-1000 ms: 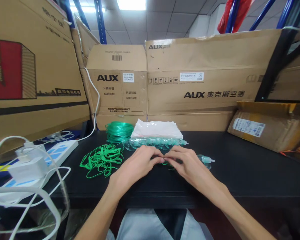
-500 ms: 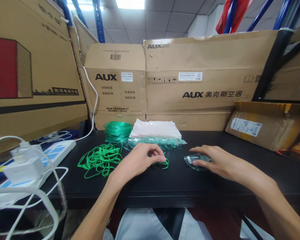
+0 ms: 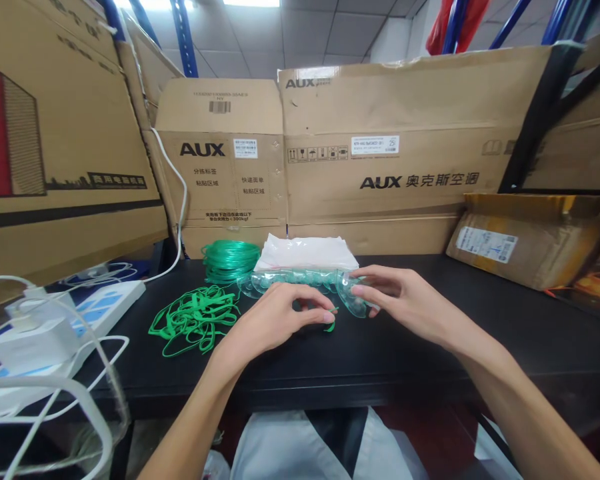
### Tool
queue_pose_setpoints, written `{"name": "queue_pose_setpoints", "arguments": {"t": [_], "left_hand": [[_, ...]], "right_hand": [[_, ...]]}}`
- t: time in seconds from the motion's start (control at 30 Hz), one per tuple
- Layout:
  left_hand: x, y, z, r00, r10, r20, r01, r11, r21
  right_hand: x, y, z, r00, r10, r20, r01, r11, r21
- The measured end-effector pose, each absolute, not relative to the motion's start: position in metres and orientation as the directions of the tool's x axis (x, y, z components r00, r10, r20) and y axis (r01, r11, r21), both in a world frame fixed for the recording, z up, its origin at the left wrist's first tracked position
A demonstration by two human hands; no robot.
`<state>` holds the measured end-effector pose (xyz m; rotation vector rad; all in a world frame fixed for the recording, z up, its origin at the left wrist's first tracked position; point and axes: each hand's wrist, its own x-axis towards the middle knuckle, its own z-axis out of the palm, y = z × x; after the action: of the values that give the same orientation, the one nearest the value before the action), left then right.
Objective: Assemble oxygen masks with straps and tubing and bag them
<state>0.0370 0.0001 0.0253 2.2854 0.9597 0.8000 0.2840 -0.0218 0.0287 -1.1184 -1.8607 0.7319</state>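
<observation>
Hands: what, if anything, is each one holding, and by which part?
The left hand pinches a green strap between thumb and fingers; which part of it cannot be told. The right hand holds a clear mask by its right side.

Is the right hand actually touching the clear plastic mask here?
Touching. The head view shows the right hand holding the clear plastic mask, its thumb pressed over the mask's surface.

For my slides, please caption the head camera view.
Left hand pinching a green strip, right hand holding a clear plastic piece, over a black table.
</observation>
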Motion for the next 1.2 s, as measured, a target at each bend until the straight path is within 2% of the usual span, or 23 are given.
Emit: {"name": "queue_pose_setpoints", "arguments": {"t": [0.53,0.93,1.07,1.2], "left_hand": [[0.039,-0.004,0.028,0.555,0.753,0.353,0.433,-0.624,0.651],[0.038,-0.004,0.032,0.580,0.767,0.274,0.404,-0.563,0.721],[0.037,-0.004,0.034,0.578,0.753,0.314,0.386,-0.591,0.708],[0.037,-0.003,0.034,0.580,0.753,0.312,0.364,-0.582,0.727]], "right_hand": [[0.273,-0.022,0.026,-0.300,0.889,0.346,0.356,0.440,-0.824],[0.261,-0.025,0.024,-0.314,0.886,0.342,0.285,0.431,-0.856],[0.263,-0.027,0.027,-0.244,0.839,0.487,0.275,0.542,-0.794],[0.267,-0.029,0.028,-0.332,0.763,0.555,0.255,0.639,-0.726]]}}
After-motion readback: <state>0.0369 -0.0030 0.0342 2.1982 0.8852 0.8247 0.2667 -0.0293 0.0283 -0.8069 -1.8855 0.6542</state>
